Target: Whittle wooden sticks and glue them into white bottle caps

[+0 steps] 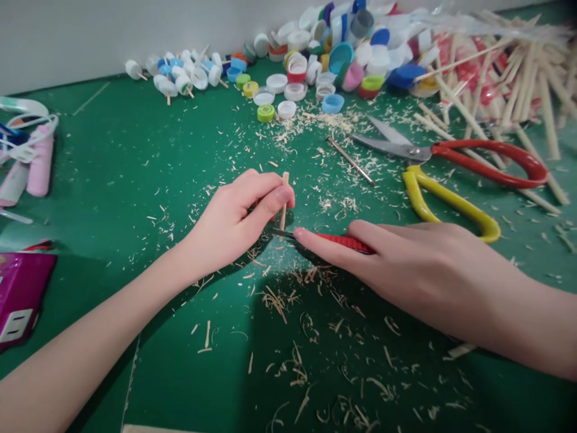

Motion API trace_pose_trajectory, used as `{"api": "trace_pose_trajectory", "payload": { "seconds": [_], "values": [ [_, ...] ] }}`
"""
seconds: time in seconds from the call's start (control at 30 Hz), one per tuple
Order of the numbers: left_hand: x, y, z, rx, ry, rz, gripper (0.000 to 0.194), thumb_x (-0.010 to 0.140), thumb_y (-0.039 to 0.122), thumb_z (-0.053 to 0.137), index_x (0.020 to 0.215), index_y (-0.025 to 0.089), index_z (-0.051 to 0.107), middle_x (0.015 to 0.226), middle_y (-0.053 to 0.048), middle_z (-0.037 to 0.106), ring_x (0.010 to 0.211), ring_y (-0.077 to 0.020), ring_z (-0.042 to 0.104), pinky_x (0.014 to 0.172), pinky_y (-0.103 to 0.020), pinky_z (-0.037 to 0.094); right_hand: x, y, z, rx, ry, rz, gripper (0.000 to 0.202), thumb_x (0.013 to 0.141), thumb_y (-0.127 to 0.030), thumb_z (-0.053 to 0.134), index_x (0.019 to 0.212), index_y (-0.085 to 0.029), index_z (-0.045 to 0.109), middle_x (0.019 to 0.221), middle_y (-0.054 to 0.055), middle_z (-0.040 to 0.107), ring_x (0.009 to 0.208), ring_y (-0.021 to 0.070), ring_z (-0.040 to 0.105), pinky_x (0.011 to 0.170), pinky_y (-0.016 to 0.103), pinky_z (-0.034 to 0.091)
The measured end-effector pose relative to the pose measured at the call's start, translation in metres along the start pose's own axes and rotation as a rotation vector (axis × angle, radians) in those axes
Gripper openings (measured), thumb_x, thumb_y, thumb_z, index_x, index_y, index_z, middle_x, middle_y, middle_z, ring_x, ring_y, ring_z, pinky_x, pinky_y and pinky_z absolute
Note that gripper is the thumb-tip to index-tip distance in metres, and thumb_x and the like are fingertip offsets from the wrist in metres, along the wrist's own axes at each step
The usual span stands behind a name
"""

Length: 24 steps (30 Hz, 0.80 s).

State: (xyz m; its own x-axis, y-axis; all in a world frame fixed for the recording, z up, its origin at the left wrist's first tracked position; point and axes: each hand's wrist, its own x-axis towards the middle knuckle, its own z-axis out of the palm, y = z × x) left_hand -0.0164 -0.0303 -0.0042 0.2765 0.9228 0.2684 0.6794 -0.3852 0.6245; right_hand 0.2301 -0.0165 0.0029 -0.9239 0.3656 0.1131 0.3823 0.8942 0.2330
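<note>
A short wooden stick (284, 201) stands nearly upright, pinched between the thumb and fingers of my left hand (246, 216). My right hand (419, 270) is closed around a red-handled knife (345, 242). The knife's dark blade reaches left to the lower part of the stick, just below my left fingertips. Thin wood shavings (274, 300) lie scattered on the green table (189, 373) under and around both hands.
Scissors (419, 153) with one red and one yellow handle lie beyond my right hand, beside a thin metal rod (350, 161). Bottle caps (295, 90) and wooden sticks (523, 84) are piled behind. A magenta box (22, 288) sits at left, below pink objects (40, 162).
</note>
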Motion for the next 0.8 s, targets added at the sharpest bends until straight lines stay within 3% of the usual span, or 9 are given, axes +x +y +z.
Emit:
{"api": "trace_pose_trajectory", "payload": {
  "seconds": [0.2,0.47,0.63,0.8],
  "values": [
    [0.0,-0.002,0.001,-0.008,0.011,-0.012,0.034,0.1,0.036,0.04,0.08,0.02,0.063,0.078,0.001,0.063,0.073,-0.0104,0.057,0.071,-0.025,0.046,-0.002,0.002,0.0,-0.031,0.077,0.029,0.072,0.081,0.004,0.03,0.148,-0.024,0.028,0.072,-0.004,0.044,0.051,0.0123,0.017,0.05,0.031,0.015],
    [0.001,0.0,0.0,0.027,0.029,-0.006,0.033,0.099,0.035,0.042,0.077,0.02,0.061,0.077,0.001,0.063,0.076,-0.0117,0.057,0.073,-0.026,0.047,0.001,0.008,-0.005,-0.069,-0.007,-0.056,0.073,0.084,0.004,0.027,0.152,-0.019,0.019,0.071,-0.004,0.045,0.045,0.0109,0.022,0.046,0.03,0.017],
    [0.001,-0.001,0.001,0.034,0.036,0.03,0.034,0.1,0.035,0.04,0.075,0.02,0.058,0.076,0.001,0.062,0.075,-0.0119,0.055,0.072,-0.027,0.047,0.001,0.009,-0.006,-0.096,0.049,-0.057,0.072,0.085,0.002,0.023,0.153,-0.021,0.017,0.07,-0.004,0.043,0.043,0.0119,0.023,0.045,0.031,0.017],
    [0.001,-0.004,0.002,0.042,0.044,0.057,0.035,0.1,0.036,0.04,0.073,0.02,0.057,0.072,0.001,0.06,0.072,-0.0116,0.054,0.072,-0.028,0.048,-0.003,0.007,-0.012,-0.115,-0.042,-0.044,0.073,0.084,0.001,0.023,0.154,-0.02,0.016,0.067,-0.004,0.041,0.042,0.0115,0.018,0.045,0.031,0.013]
  ]
}}
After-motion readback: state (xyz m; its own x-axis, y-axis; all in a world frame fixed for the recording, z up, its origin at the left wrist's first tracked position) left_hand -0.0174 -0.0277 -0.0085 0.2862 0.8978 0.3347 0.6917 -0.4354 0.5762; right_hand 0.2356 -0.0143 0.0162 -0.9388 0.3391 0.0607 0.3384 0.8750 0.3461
